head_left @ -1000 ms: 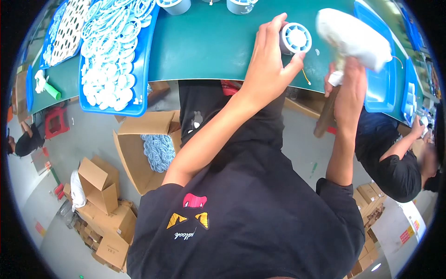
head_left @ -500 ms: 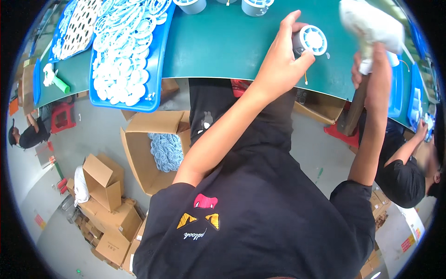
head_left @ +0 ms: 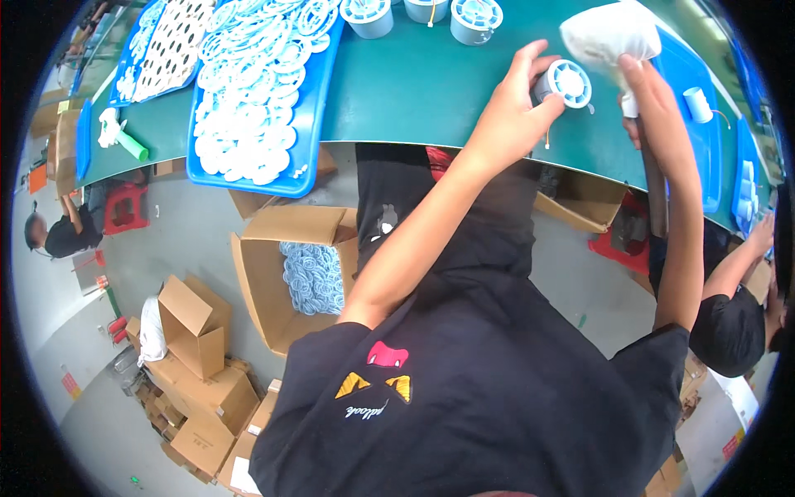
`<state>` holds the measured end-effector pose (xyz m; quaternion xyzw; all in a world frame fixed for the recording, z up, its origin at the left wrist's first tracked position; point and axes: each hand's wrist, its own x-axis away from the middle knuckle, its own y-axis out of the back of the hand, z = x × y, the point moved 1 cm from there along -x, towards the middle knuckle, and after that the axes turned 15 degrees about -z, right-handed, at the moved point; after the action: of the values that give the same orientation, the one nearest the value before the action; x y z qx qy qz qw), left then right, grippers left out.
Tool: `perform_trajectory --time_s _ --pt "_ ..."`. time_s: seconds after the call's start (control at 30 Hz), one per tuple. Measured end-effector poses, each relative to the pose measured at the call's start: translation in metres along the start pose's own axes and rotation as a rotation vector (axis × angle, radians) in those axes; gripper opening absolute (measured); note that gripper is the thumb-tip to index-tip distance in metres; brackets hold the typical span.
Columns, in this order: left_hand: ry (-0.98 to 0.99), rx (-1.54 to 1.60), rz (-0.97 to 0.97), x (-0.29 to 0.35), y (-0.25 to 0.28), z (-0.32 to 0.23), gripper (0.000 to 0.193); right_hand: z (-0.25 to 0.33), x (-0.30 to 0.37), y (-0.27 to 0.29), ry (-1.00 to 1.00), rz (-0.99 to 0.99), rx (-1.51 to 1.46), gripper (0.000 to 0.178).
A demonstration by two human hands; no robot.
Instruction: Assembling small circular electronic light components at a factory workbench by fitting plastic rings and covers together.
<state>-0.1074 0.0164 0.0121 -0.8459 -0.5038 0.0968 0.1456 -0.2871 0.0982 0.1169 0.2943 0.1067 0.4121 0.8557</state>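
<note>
My left hand (head_left: 520, 120) curls its fingers and thumb round a small round grey housing (head_left: 570, 83) standing on the green table. A pale spoked disc faces up on its top, and a thin wire comes off its lower side. In my right hand (head_left: 657, 112) is a mallet whose head (head_left: 611, 35) is wrapped in white cloth. Its dark handle (head_left: 656, 199) runs down beside my forearm. The wrapped head is just beyond and right of the housing; whether they touch, I cannot tell. Similar cylindrical housings (head_left: 476, 23) stand at the far edge.
On the left, a blue tray (head_left: 313, 153) holds many pale rings and discs. A second blue tray (head_left: 704, 182) lies right, with a white cylinder (head_left: 698, 105) in it. Below the table stands a carton (head_left: 257, 282) of blue rings. A co-worker (head_left: 733, 327) sits at the right.
The wrapped mallet head has moved left, closer to the housing. My left hand keeps its hold on the housing. The whole view has shifted a little.
</note>
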Motion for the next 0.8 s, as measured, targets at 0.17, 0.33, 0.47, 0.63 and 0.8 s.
perform_trajectory --time_s 0.17,0.33,0.47,0.63,0.8 --pt "-0.078 -0.168 -0.277 0.017 0.046 -0.009 0.041 0.01 0.041 0.003 0.103 -0.229 -0.072 0.048" --pt "-0.35 -0.621 -0.498 -0.02 0.056 -0.016 0.063 -0.006 0.078 -0.047 0.48 0.074 0.132 0.048" --pt "-0.535 -0.805 -0.46 -0.05 0.061 -0.009 0.068 -0.022 0.078 -0.06 0.663 -0.1 0.313 0.05" --pt "-0.553 -0.855 -0.406 -0.042 0.057 -0.009 0.074 -0.052 0.048 -0.053 0.632 -0.329 0.435 0.053" --pt "-0.521 -0.944 -0.4 0.007 0.07 -0.019 0.075 -0.047 0.034 -0.039 0.605 -0.371 0.532 0.057"
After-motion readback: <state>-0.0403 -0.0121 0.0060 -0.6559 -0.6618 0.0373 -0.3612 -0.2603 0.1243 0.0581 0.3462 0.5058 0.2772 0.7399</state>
